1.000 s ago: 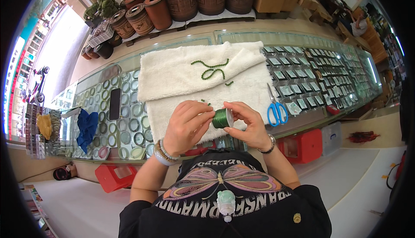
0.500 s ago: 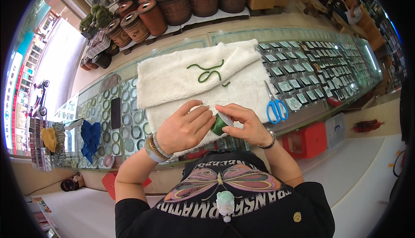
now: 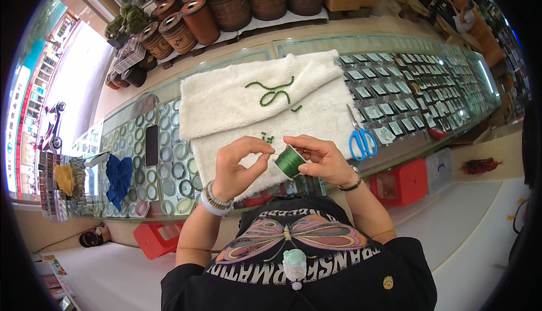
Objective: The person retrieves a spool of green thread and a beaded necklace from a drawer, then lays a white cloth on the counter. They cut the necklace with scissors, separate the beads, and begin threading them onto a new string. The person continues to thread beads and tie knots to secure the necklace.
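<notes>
While right hand (image 3: 319, 158) is gripping green thread spool (image 3: 289, 161) over front edge of white towel (image 3: 237, 108), left hand (image 3: 237, 167) is pinching thread end, fingers (image 3: 265, 152) pressed together just beside spool. Short thread bit looking pulled out. Green beads (image 3: 271, 92) are lying in curvy lines on towel, few loose ones (image 3: 266, 138) near hands. No beads on thread yet, so stringing looks just starting. Blue scissors (image 3: 361, 139) are waiting on glass bench (image 3: 169, 170), right of towel.

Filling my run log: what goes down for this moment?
right hand: holds green thread spool | left hand: pinches thread end | under: white towel
</notes>
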`<action>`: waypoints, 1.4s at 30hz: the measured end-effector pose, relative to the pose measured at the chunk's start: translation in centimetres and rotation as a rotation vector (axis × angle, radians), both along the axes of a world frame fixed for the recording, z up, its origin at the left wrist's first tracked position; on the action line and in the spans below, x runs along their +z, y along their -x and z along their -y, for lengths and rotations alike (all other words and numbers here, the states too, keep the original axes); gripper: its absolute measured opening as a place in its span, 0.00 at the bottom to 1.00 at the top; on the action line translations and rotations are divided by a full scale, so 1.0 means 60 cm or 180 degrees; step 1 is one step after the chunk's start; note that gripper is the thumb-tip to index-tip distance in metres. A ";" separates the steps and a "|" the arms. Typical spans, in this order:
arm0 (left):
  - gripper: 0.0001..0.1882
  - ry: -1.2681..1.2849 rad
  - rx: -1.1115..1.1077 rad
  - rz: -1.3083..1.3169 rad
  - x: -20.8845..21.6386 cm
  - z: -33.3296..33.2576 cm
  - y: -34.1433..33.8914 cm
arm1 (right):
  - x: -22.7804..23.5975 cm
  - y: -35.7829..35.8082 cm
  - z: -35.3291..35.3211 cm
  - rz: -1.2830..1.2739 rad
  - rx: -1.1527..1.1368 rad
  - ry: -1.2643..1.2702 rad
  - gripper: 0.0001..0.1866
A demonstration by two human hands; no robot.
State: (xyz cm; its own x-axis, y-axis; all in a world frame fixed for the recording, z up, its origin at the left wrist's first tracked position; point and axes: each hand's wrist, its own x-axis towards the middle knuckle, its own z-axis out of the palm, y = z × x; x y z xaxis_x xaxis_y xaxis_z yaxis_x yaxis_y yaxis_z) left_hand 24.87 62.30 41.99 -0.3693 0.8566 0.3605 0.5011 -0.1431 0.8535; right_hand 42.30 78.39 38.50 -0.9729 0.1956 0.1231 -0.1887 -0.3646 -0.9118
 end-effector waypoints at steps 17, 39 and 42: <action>0.06 -0.0414 -0.0672 0.4771 -0.102 0.026 0.001 | -0.050 -0.001 -0.029 0.0580 -0.1754 -0.1410 0.28; 0.04 -0.3108 0.0263 0.3917 -0.089 0.317 0.224 | 0.019 -0.202 -0.181 0.0276 -0.2061 -0.0096 0.31; 0.03 -0.3255 0.0484 0.3733 -0.085 0.379 0.250 | 0.039 -0.243 -0.210 0.0178 -0.2093 -0.0197 0.31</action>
State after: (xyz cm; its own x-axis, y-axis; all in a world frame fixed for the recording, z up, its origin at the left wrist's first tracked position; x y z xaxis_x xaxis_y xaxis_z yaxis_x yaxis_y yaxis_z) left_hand 9.89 39.53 36.90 -0.9077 0.3668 0.2038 -0.2862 -0.8964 0.3386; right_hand 56.85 91.02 40.81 -0.6585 0.7451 0.1059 -0.3059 -0.1364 -0.9422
